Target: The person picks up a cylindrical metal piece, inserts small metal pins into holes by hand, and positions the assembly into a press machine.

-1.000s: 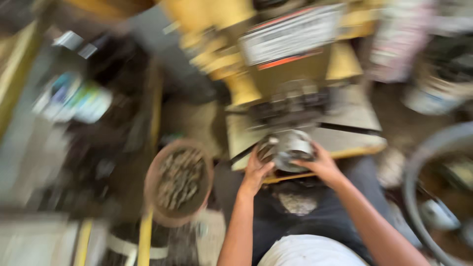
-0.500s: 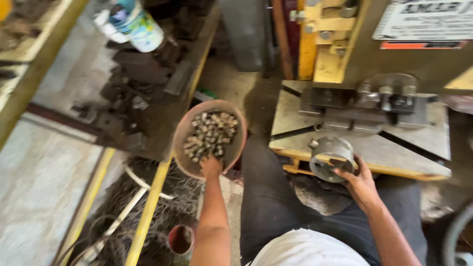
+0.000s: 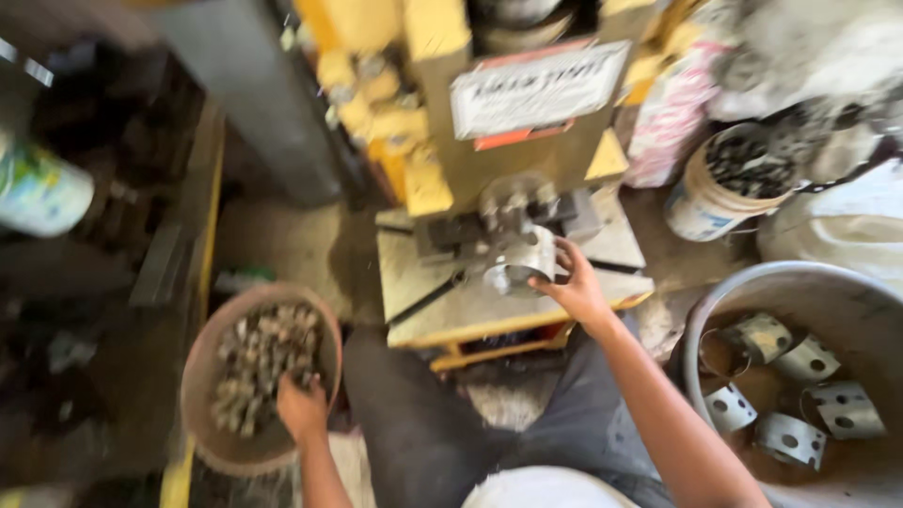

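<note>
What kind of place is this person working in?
Most likely a small metalworking shop: a yellow press machine, a bowl of small metal pieces under the left hand, and a tub of punched metal rings.

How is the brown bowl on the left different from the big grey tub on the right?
The brown bowl is smaller and holds a heap of many small metal pieces; the left hand reaches into it. The grey tub is larger and holds a few bent metal bands with holes; no hand touches it. Both are round and open.
</note>
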